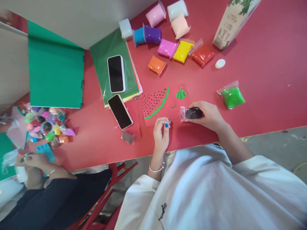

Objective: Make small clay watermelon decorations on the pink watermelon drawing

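Observation:
My right hand [207, 115] is closed around a small clear bag of black clay [193, 113], its plastic end pointing left. To the left of it, my left hand [161, 133] hovers near the table edge with its fingers curled in and the thumb pressed to them. Whatever these fingers hold, if anything, is too small to make out. Just beyond both hands lies a red sheet with a watermelon picture [155, 103]: a big slice with black seeds and a green rind, a tiny slice, and a small striped green melon [181, 93].
Clay bags, among them yellow [183, 51], orange [157, 65] and red [202, 55], lie farther back. A bag of green clay [232, 97] and a white oval [220, 64] are rightward, a carton [231, 25] behind. Two phones [116, 74] lie left. Another person's hands [35, 159] work far left.

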The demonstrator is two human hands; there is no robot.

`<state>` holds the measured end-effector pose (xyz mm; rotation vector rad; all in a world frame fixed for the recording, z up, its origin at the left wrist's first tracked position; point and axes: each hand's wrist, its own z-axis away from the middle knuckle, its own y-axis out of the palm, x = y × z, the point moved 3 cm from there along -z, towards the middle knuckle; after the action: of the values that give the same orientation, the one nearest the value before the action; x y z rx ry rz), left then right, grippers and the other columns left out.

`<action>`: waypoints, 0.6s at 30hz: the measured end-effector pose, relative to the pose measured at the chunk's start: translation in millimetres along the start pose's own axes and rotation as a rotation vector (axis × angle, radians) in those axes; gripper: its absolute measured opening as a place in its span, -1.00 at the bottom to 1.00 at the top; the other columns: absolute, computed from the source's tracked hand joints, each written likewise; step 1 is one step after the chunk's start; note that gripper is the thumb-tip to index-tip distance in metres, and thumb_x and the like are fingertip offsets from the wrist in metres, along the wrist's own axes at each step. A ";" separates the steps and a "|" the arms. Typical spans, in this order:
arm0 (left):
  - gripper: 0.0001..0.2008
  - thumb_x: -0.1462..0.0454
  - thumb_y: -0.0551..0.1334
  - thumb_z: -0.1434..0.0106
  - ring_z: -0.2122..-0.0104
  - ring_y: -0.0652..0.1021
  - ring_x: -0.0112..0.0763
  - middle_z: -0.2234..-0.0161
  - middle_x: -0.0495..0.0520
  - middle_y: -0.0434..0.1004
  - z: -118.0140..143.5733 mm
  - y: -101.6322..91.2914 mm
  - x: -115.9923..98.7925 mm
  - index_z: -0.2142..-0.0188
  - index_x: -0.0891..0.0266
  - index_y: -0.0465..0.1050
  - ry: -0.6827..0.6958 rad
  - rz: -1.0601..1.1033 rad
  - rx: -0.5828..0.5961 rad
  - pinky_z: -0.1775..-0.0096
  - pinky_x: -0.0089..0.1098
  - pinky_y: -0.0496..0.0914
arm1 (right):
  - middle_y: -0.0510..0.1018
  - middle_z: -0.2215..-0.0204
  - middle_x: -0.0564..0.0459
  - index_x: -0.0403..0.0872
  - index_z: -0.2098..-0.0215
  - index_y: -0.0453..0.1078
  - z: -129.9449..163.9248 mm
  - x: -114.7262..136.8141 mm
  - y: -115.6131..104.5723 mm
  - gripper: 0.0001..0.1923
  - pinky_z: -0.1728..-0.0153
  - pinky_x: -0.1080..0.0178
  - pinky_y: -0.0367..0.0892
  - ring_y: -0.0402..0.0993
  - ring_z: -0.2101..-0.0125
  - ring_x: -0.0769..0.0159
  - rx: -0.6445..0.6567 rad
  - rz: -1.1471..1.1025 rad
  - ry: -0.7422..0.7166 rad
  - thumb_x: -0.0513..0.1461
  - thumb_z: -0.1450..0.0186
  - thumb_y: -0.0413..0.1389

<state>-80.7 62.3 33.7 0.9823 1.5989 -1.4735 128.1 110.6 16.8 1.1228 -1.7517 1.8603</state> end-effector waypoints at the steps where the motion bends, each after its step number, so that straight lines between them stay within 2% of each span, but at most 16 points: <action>1: -0.73 0.16 0.03 -0.38 0.26 0.47 -0.40 0.34 0.04 0.39 -0.8 0.8 0.0 0.41 0.19 0.31 -0.002 -0.012 0.001 0.16 -0.34 0.39 | 0.58 0.24 0.01 0.00 0.15 0.39 0.0 -0.2 0.2 -0.59 0.27 0.20 0.38 0.53 0.27 0.16 0.001 0.003 0.000 0.06 -0.16 0.20; 9: -0.90 0.21 0.23 -0.26 0.19 0.49 -0.38 0.31 0.02 0.45 -13.3 2.3 -0.1 0.28 0.16 0.49 0.055 -0.148 -0.084 0.09 -0.31 0.40 | 0.58 0.24 0.01 0.00 0.14 0.38 -1.1 -0.5 1.6 -0.60 0.27 0.19 0.38 0.53 0.26 0.17 0.006 0.011 -0.012 0.07 -0.19 0.17; 18: -0.88 0.29 0.22 -0.25 0.23 0.50 -0.41 0.30 0.02 0.48 -41.7 0.7 7.0 0.26 0.15 0.54 0.141 -0.254 -0.182 0.12 -0.33 0.41 | 0.57 0.21 0.01 0.02 0.12 0.37 0.3 -3.1 2.7 -0.56 0.23 0.17 0.38 0.53 0.24 0.15 0.007 0.026 -0.017 0.08 -0.16 0.19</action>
<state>-83.9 104.3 30.0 0.8176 1.9813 -1.4175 128.2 110.6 12.6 1.1270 -1.7783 1.8786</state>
